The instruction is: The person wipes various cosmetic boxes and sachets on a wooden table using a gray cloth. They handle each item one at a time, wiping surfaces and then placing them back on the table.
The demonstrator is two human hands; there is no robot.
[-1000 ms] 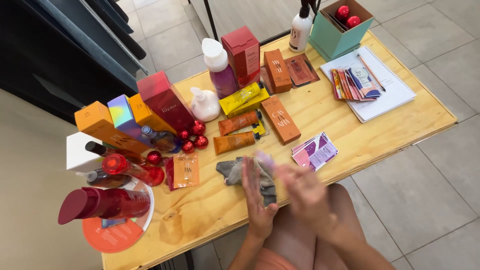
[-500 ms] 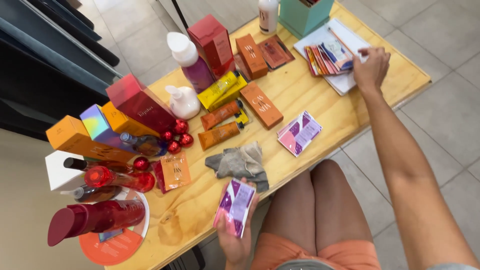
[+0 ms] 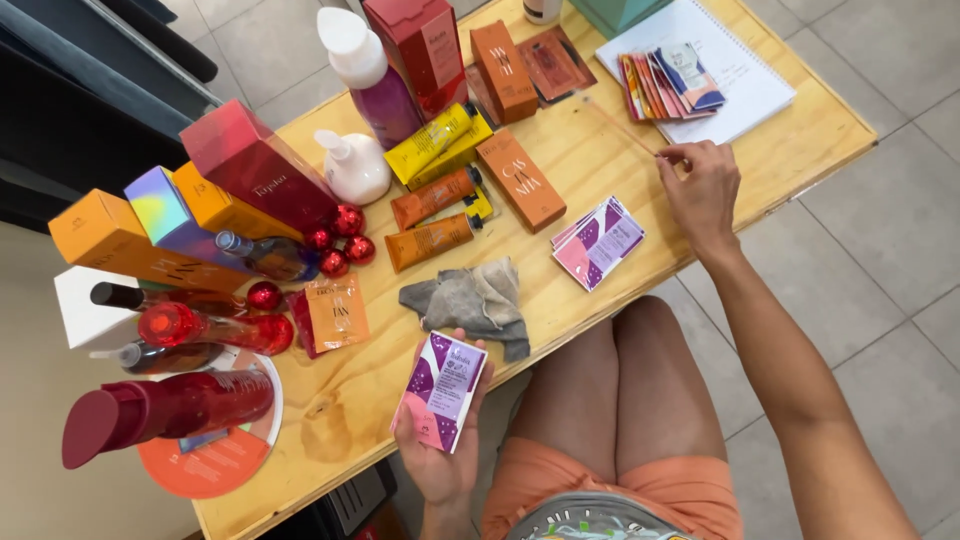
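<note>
Left hand (image 3: 440,450) cradles a light, flimsy sachet (image 3: 442,390) by its edges; right hand (image 3: 700,190), fingers closed, pinches a thin, seemingly stiff pencil (image 3: 620,128) over the worktop (image 3: 600,300).

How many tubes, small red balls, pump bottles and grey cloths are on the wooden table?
Tubes, yellow and orange: 4
Small red balls: 5
Pump bottles, purple and white: 2
Grey cloth: 1
Total: 12

One head-worn camera looks steeply down, close over the wooden table (image 3: 600,160).
</note>
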